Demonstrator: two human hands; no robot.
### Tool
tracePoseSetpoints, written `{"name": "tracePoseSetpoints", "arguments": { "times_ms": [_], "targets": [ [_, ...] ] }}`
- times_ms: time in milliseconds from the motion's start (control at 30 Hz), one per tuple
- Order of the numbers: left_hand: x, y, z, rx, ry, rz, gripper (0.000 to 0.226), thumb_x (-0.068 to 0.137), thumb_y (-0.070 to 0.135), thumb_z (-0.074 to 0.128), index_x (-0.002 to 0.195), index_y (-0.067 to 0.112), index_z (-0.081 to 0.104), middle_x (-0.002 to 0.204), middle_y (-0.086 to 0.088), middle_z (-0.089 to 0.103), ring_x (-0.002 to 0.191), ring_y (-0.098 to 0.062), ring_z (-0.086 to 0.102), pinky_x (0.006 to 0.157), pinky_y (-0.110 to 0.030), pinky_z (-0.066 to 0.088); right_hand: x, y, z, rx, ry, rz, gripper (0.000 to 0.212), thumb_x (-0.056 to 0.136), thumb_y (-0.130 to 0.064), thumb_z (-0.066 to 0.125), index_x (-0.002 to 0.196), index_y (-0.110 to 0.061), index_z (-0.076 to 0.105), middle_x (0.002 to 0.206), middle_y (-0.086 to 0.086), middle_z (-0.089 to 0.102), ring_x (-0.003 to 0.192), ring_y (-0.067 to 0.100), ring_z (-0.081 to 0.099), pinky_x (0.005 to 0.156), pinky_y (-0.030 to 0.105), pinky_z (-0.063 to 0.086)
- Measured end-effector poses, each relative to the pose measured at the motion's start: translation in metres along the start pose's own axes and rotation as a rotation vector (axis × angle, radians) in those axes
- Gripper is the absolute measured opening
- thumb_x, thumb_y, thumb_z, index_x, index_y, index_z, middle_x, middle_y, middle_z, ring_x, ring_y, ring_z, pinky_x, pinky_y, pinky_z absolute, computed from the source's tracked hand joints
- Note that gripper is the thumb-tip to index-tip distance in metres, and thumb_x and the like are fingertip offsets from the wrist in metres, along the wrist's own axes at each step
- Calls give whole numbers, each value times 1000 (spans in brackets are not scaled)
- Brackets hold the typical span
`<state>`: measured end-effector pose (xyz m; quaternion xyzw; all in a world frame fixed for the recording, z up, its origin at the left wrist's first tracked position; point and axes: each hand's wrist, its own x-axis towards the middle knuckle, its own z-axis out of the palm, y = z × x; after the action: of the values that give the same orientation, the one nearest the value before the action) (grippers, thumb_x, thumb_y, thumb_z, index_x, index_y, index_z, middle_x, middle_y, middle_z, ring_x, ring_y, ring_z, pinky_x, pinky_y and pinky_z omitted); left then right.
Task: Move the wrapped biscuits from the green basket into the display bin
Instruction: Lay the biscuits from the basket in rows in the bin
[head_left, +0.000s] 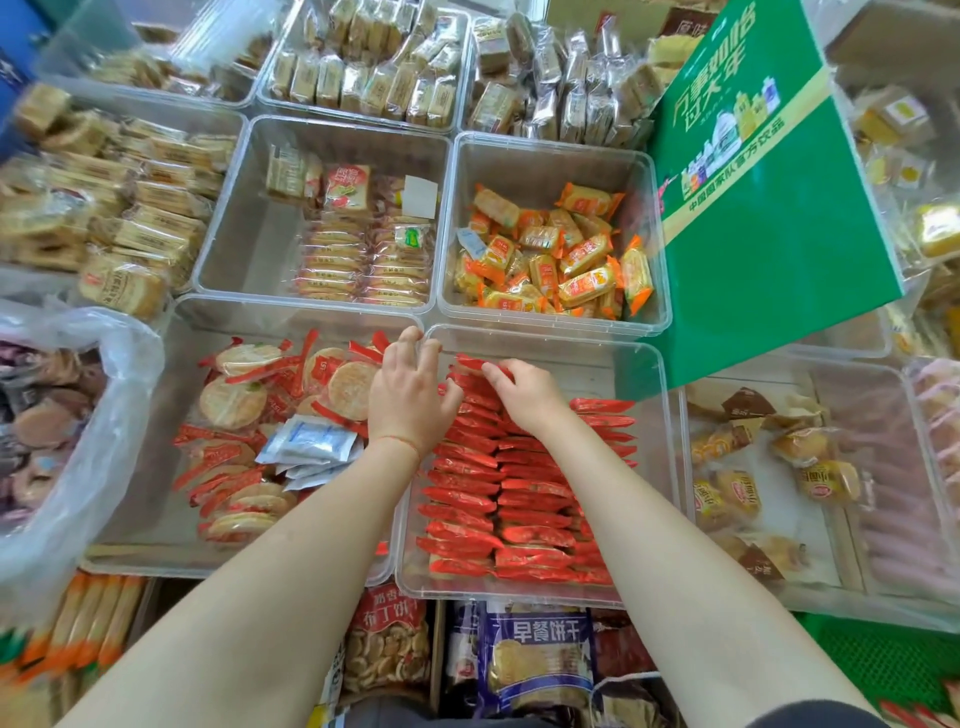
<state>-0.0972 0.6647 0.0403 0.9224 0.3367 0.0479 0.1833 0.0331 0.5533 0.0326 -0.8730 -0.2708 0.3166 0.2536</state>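
Red wrapped biscuits (524, 512) stand on edge in tight rows inside a clear display bin (511, 595) at the centre front. My left hand (410, 397) lies at the bin's far left corner, fingers spread over the rim and thumb touching the packets. Just to its right, my right hand (527, 395) curls its fingers over the farthest red packets of the row. A corner of the green basket (883, 662) shows at the bottom right, with a few red packets at its lower edge.
Clear bins surround the display bin: round rice crackers (291, 410) on the left, orange packets (561, 260) behind, small cakes (753, 467) on the right. A green carton (769, 208) leans over the back right. Bagged snacks (535, 660) fill the shelf below.
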Motion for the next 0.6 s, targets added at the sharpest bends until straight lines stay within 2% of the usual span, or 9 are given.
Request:
{"name": "tracePoseSetpoints", "arguments": {
  "times_ms": [67,167,333,400,433,500,533,600],
  "targets": [
    [0,1,0,20,-16,-10,52,89,36,54,135,12,45,152,-14,30,134,-32,33,97,-42,43,6,-5,10,8,-30,39,50,103,-46,37,131,-10,59,130,13,63,122,32,55,95,35,42],
    [1,2,-1,22,-30,-16,53,88,34,54,135,13,44,153,-14,28,134,-32,33,97,-43,43,14,-9,16,-22,-12,5,39,104,-38,40,131,-18,60,130,10,63,122,31,55,95,36,43],
    [2,1,-2,18,-40,-26,52,88,28,51,137,12,43,154,-13,28,134,-32,33,98,-43,43,23,-25,24,-421,-15,23,36,103,-45,37,121,-29,63,117,6,67,111,29,60,87,38,44],
    [1,0,-2,16,-43,-30,52,89,27,50,138,13,42,154,-12,27,134,-32,33,99,-43,43,20,-31,29,-581,91,-37,32,102,-43,43,110,-22,66,107,6,69,104,29,62,86,38,41],
    [2,0,-2,17,-40,-28,51,89,26,50,138,13,43,154,-12,28,133,-32,34,98,-42,43,16,-32,32,-649,214,-117,25,99,-37,51,105,-19,66,101,5,69,99,29,62,83,38,41],
    [2,0,-1,20,-35,-25,50,88,23,50,136,13,45,153,-11,30,130,-32,37,94,-42,46,6,-27,38,-749,431,-283,12,86,-21,66,96,-15,64,89,5,65,84,28,61,71,38,44],
    [2,0,0,18,-33,-24,49,87,22,51,135,12,46,152,-11,31,128,-33,38,92,-43,47,1,-21,43,-762,494,-356,14,81,-15,69,95,-14,63,86,5,62,79,27,59,65,38,44],
    [3,-1,1,17,-30,-24,47,86,20,52,132,12,48,150,-12,33,125,-34,41,87,-43,50,-7,-11,51,-791,479,-412,19,79,-12,69,97,-12,65,89,7,61,80,27,58,62,38,44]
  ]
}}
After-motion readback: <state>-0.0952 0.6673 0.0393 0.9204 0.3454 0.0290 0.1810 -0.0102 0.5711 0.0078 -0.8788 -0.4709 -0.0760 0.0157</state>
